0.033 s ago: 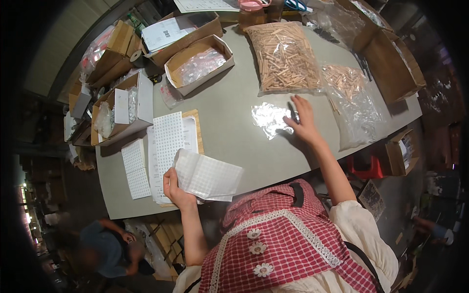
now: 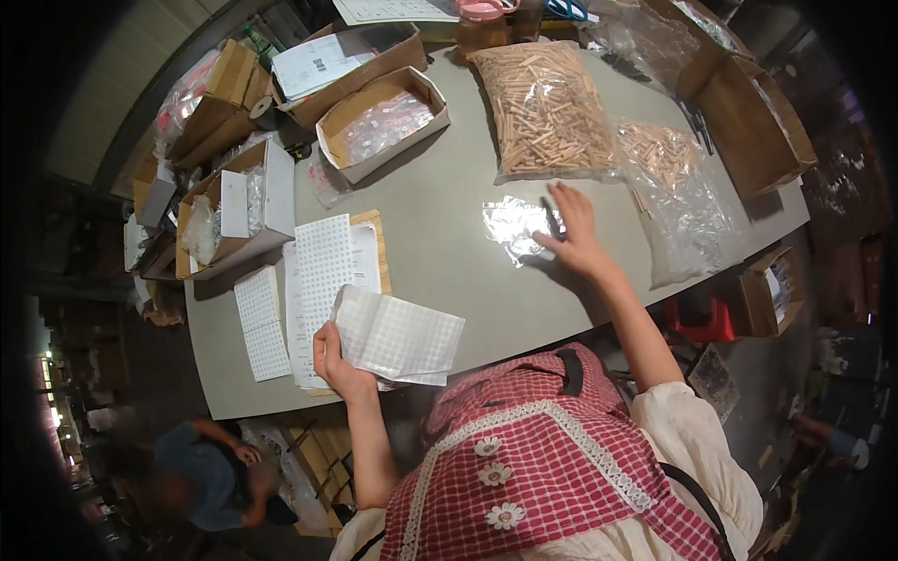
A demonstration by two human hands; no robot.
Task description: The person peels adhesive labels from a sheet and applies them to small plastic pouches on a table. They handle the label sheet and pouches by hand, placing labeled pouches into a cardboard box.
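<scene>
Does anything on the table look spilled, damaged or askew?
No clear spill or damage shows. Slightly askew: the flat white printed sheets lie staggered over a tan rectangular board, their edges unaligned. Glare hides detail on the shiny clear plastic packaging by the right hand.

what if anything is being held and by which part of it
The left grip holds the pale gridded sheet by its lower left edge. The right grip is open at the shiny clear plastic, no hold visible.
</scene>
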